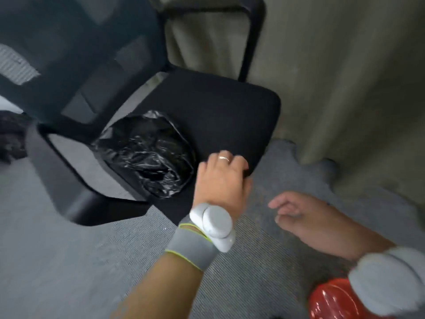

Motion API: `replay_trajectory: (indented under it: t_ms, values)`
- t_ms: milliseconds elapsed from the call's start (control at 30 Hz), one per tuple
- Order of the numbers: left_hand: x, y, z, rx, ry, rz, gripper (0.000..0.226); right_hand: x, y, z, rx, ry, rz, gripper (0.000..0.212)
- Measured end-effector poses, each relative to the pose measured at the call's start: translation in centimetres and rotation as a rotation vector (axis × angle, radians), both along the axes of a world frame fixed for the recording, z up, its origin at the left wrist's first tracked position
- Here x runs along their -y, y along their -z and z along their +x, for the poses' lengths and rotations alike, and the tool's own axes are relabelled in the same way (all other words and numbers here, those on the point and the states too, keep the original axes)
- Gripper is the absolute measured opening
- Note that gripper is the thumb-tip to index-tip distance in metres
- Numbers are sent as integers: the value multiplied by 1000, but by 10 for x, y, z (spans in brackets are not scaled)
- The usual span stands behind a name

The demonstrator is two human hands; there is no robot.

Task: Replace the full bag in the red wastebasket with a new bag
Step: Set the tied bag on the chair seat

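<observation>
Red wastebasket: btm-right, interior mostly hidden by R wrist. Black bag: crumpled on chair seat, long axis upper-left to lower-right in view. L hand: fingers bent on seat corner, grip unclear. R hand: relaxed, empty.

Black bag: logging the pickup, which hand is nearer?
Left. Left hand sits at the seat edge beside the bag; right hand hangs over the carpet, farther right.
</observation>
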State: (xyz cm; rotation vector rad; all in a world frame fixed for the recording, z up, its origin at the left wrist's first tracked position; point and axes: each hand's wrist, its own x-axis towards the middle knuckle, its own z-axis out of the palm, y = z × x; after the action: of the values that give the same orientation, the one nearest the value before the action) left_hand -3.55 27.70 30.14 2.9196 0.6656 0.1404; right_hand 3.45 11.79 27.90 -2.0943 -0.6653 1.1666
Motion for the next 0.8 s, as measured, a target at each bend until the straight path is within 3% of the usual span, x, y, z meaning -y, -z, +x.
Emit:
replay_trajectory:
  t_ms: [67,100,200,233,300,433,500,567,633,667,700,800]
  values:
    - [-46,-18,-8,64,-93,162,44,-35,-16,-2,-11,-47,10,19]
    - [-69,-25,-12,7,-140,210,57,-50,-24,-3,-9,-65,18,18]
    - [-130,-30,-28,-390,-379,201,88,-86,-35,-11,-22,-97,27,19]
    - [-139,-27,-32,-510,-425,172,80,-93,-35,-14,-29,-88,34,19]
    - [-135,-20,-36,-606,-402,131,38,-93,-32,-18,-53,-56,38,18]
    - [-90,-13,-40,-410,-138,0,24,-89,-17,-19,-100,113,108,21]
    - [-60,-12,-39,-264,10,-171,23,-77,2,-10,-178,290,145,40]
    - [-29,-12,-36,-169,155,-351,21,-57,17,-2,-321,394,184,72]
    - [-1,-8,-31,-172,277,-453,20,-32,30,2,-382,452,256,97]
    - [14,-4,-27,-183,336,-480,20,-18,33,4,-362,462,280,97]
    - [28,0,-22,-200,380,-511,20,-5,34,5,-318,468,288,85]
    - [73,6,-11,-293,455,-542,24,37,33,10,-143,587,270,10]
